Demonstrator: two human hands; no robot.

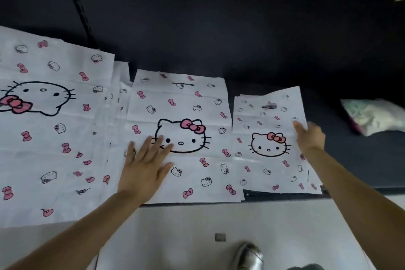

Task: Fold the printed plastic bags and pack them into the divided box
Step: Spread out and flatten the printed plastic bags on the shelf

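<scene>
Three white plastic bags printed with cartoon cat faces and pink bows lie flat on a dark table: a large bag (50,116) at nine o'clock, a middle bag (182,114) at centre, a small bag (267,144) at three o'clock. They look thin, light and slippery, probably best taken by an edge. The left hand (144,169) rests spread, fingers straight, on the middle bag. The right hand (310,136) touches the small bag's right edge; its grip is unclear. No divided box is visible.

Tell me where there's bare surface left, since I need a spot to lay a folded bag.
Free: the dark surface behind the middle bag and small bag, and the strip between the small bag and the crumpled bundle. Crowded: the front, where the large bag overlaps its neighbours.
</scene>
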